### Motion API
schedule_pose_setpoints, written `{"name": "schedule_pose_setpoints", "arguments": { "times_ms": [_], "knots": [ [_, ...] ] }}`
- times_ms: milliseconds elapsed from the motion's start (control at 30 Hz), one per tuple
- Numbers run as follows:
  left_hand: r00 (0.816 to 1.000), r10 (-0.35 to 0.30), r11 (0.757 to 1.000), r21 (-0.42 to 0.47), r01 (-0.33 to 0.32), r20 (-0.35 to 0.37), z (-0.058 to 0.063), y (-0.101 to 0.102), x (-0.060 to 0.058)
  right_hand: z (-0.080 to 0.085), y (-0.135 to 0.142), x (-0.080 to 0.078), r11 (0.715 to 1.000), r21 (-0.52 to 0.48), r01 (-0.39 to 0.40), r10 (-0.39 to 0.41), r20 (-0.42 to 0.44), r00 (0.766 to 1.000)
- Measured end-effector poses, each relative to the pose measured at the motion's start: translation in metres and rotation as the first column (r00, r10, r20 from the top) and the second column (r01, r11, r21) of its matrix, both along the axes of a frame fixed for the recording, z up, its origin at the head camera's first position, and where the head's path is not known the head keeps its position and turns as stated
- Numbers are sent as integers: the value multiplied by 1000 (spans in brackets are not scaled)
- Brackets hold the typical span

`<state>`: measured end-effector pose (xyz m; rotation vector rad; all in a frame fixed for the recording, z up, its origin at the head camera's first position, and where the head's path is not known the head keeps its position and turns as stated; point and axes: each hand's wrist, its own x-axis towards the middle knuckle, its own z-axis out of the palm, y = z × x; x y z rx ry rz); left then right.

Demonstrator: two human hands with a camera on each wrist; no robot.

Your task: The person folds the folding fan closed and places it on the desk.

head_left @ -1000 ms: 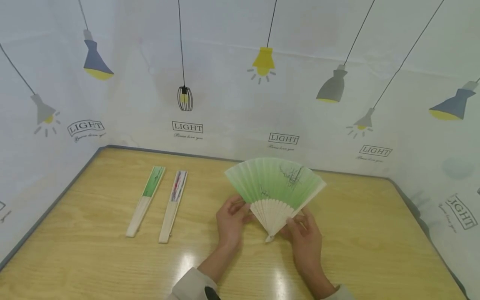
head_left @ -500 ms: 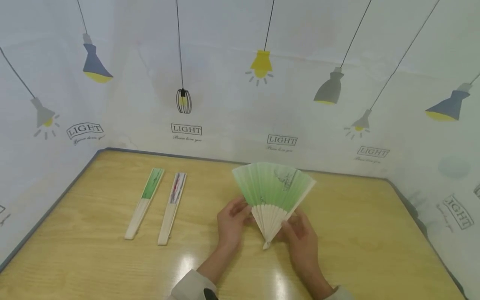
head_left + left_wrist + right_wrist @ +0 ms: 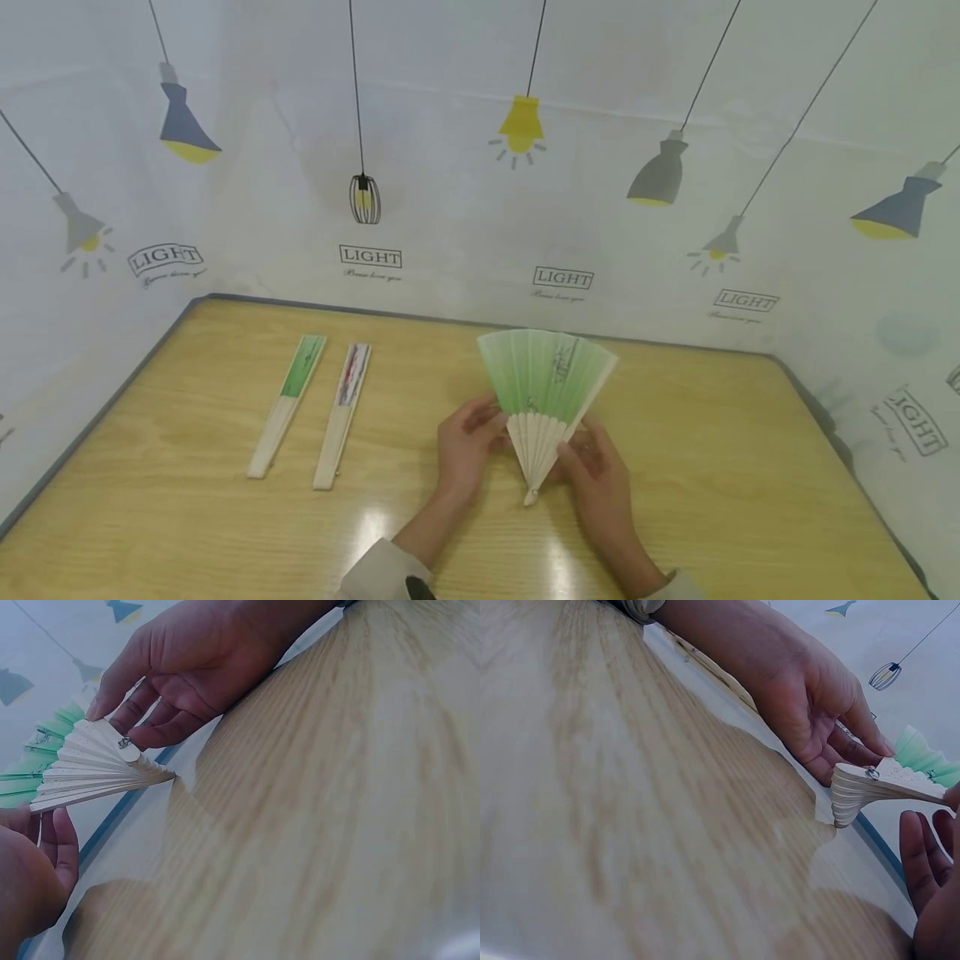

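A green folding fan [image 3: 543, 375] is spread partway, its pale ribs meeting at a pivot that points toward the person. On its left edge, my left hand [image 3: 467, 446] pinches the outer rib between thumb and fingers. My right hand [image 3: 598, 483] grips the opposite outer rib, thumb on the front and fingers behind. The left wrist view shows the pale ribs [image 3: 97, 761] bunched in folds, with a small metal ring at the pivot. Seen from the right wrist, the stacked rib ends [image 3: 847, 799] sit just above the tabletop.
Two folded fans lie side by side on the left of the wooden table [image 3: 712, 467]: a green one [image 3: 303, 367] and a white one with a red and purple print [image 3: 352, 375]. A white curtain printed with lamps [image 3: 450, 167] encloses the back and sides.
The green fan has narrowed as its ribs folded closer together. My right hand has moved inward, to the left, while my left hand has stayed nearly in place.
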<state>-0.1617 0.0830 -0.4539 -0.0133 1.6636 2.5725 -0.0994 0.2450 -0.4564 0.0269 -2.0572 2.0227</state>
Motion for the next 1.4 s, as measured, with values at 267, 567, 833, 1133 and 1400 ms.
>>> {"name": "schedule_pose_setpoints", "arguments": {
  "times_ms": [267, 567, 833, 1133, 1400],
  "knots": [
    [1000, -26, 1000, -8, 26, 0, 2, -2, 1, 0, 0, 0, 1000, 16, -7, 7, -6, 1000],
    [1000, -30, 1000, -7, 30, -2, 5, -1, 2, 2, -1, 1, 999, 12, -37, 38, -7, 999],
    [999, -47, 999, -5, 47, -11, 1, 1, 0, 3, -1, 0, 997, 39, -63, 64, -29, 998],
    [995, -98, 995, -8, 98, -33, -1, 1, 1, 1, 1, 0, 985, 138, -105, 109, -22, 994],
    [988, -154, 988, -26, 154, -19, 11, -2, 7, 0, 1, 2, 984, 135, -119, 120, 4, 993]
  ]
}}
